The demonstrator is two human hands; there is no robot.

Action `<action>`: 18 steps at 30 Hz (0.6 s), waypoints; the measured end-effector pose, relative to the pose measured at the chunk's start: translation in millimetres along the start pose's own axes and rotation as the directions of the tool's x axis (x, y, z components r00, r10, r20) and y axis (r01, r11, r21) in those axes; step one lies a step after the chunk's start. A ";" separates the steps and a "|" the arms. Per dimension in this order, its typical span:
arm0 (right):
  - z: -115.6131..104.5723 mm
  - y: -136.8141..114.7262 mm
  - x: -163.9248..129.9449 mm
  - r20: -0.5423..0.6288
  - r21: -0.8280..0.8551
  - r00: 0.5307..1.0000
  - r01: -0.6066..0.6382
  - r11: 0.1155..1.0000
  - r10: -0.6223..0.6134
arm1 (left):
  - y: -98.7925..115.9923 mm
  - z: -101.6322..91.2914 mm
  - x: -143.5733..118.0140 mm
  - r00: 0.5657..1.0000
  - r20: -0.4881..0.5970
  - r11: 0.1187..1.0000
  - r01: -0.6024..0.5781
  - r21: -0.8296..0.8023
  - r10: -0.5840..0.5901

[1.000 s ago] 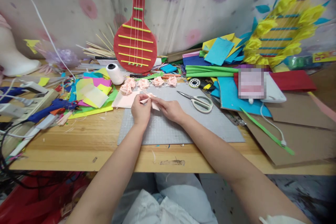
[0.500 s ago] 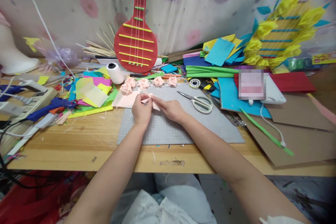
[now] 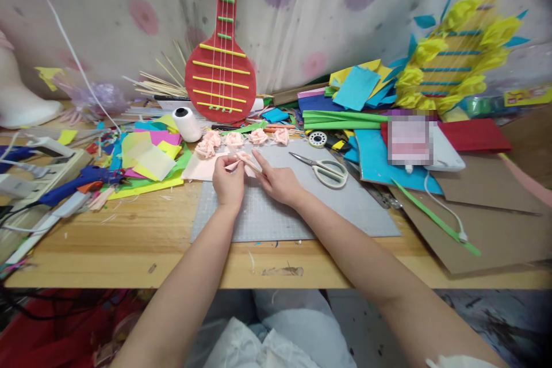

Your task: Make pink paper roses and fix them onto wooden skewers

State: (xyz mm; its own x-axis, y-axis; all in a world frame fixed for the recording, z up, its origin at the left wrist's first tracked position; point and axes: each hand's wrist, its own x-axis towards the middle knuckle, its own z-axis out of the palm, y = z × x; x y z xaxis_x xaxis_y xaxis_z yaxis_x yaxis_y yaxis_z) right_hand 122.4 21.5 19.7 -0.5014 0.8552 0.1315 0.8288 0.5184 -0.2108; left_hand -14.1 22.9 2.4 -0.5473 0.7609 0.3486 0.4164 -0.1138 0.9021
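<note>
My left hand point(image 3: 227, 183) and my right hand point(image 3: 278, 181) meet over the far edge of a grey cutting mat point(image 3: 302, 207). Both pinch a small strip of pale pink paper point(image 3: 244, 163), folded between the fingertips just above the mat. Behind it a row of several finished pink paper roses point(image 3: 235, 139) lies along the mat's far edge. A pale pink sheet point(image 3: 199, 168) rests just left of my left hand.
White-handled scissors point(image 3: 325, 169) lie on the mat to the right. A white thread spool point(image 3: 187, 123), a blue glue gun point(image 3: 81, 179), piles of coloured paper point(image 3: 149, 152), a red paper guitar point(image 3: 221, 77) and brown cardboard point(image 3: 491, 224) crowd the wooden table point(image 3: 129, 241).
Both hands stay together on the pink strip; the fingers have shifted slightly, working the fold, and the view has tilted a little upward.
</note>
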 end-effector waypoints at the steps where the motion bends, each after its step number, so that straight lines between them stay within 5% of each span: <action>1: 0.5 0.2 -0.2 0.003 -0.008 1.000 -0.001 1.000 0.001 | -0.5 -0.2 0.9 1.000 -0.012 1.000 0.001 0.003 -0.001; 12: -1.3 25.0 -5.1 -0.079 0.076 0.997 0.022 0.997 -0.016 | -19.2 -3.8 22.6 0.984 -0.167 0.988 0.045 -0.148 -0.070; 18: 3.8 29.8 -1.5 -0.179 0.453 0.963 -0.100 0.886 0.200 | -16.3 2.4 17.7 0.996 0.024 0.952 0.086 -0.293 -0.083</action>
State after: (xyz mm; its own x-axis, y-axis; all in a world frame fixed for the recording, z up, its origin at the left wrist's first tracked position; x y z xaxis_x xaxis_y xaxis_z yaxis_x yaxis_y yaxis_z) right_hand 146.9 35.6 9.5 -0.2728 0.9270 0.2574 0.6720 0.3751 -0.6385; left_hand -28.8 39.7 -6.7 -0.5624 0.7827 0.2666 0.1368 -0.2298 0.9636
